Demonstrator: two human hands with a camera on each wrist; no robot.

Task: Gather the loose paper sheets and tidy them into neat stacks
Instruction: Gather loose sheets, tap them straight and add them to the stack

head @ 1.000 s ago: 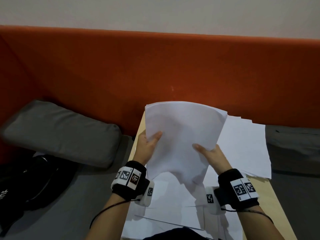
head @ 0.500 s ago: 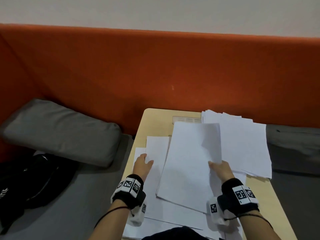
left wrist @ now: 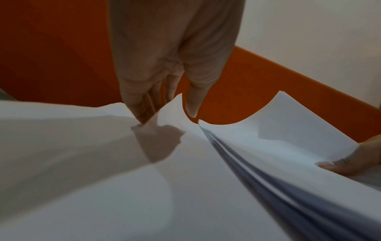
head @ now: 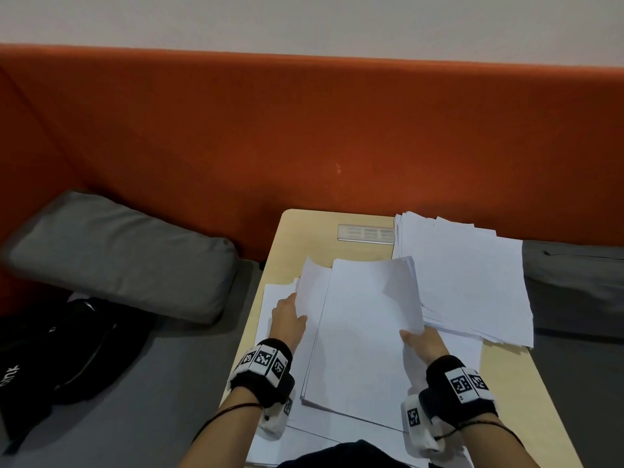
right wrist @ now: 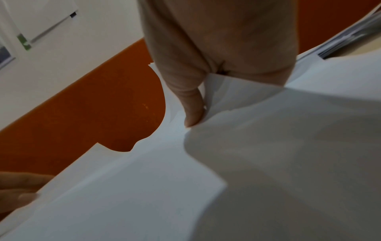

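A bundle of white sheets (head: pixel 364 332) lies slanted on loose sheets (head: pixel 273 298) that cover the near part of the wooden table (head: pixel 304 231). My right hand (head: pixel 410 336) grips the bundle's right edge, thumb (right wrist: pixel 193 106) on top and fingers underneath. My left hand (head: pixel 293 309) pinches the raised left edge of a few sheets (head: pixel 312 285) beside the bundle; in the left wrist view its thumb (left wrist: pixel 191 104) lies over the curled paper edge (left wrist: pixel 171 110). A larger, roughly squared stack (head: pixel 466 275) sits at the table's back right.
An orange padded backrest (head: pixel 304 140) runs behind the table. A grey cushion (head: pixel 118 255) and a black bag (head: pixel 67 349) lie on the seat to the left, another grey cushion (head: pixel 574 282) to the right. A metal insert (head: pixel 366 234) sits in the far table edge.
The bundle, held upright in both hands a second ago, came down onto the table. My left hand let it go, dropped to the loose sheets on the left and now lifts their edge.
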